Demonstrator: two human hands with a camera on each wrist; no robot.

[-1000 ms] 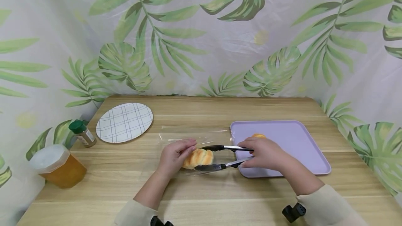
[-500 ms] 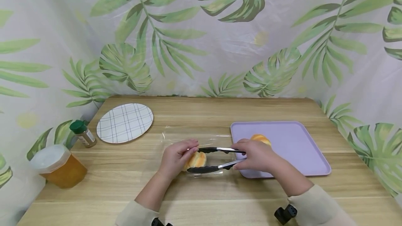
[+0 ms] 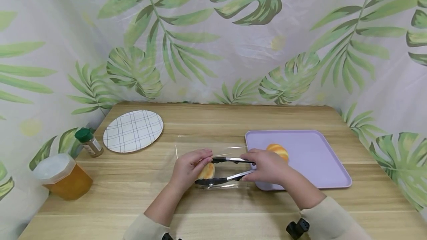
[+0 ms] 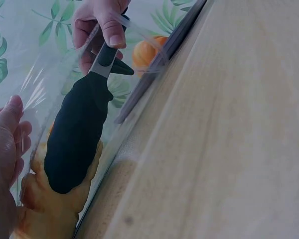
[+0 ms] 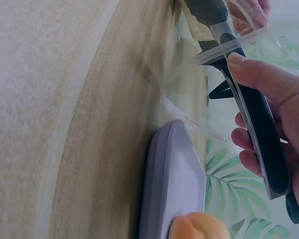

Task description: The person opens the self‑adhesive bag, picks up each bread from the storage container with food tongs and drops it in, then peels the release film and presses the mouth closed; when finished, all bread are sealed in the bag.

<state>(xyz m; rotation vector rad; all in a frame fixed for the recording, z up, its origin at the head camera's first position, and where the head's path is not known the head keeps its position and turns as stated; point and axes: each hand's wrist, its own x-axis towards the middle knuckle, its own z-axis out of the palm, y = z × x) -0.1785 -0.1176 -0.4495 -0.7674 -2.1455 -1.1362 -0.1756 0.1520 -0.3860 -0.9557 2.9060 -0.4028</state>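
Observation:
My left hand (image 3: 189,166) pinches a clear plastic bag (image 4: 40,82) by its upper side, thumb against fingers. With my right hand (image 3: 268,166) I grip black-and-silver tongs (image 3: 232,160), which reach left through the bag's mouth. Inside the bag, the black tong heads lie on either side of a golden bread roll (image 3: 207,172). The left wrist view shows one dark head over the roll's side, and the roll's far end lies behind my left hand in the head view. A second roll (image 3: 278,151) sits on the purple tray (image 3: 313,158), partly behind my right hand.
A checked round plate (image 3: 133,132) lies at the back left of the wooden table (image 3: 213,214). By the left edge stand a green-capped spice jar (image 3: 88,142) and an amber container (image 3: 65,177) with a whitish lid. Leaf-patterned cloth (image 3: 213,47) hangs behind.
My right hand and the tongs have moved left, carrying the roll deeper into the bag and further behind my left hand. More of the roll on the tray is now uncovered.

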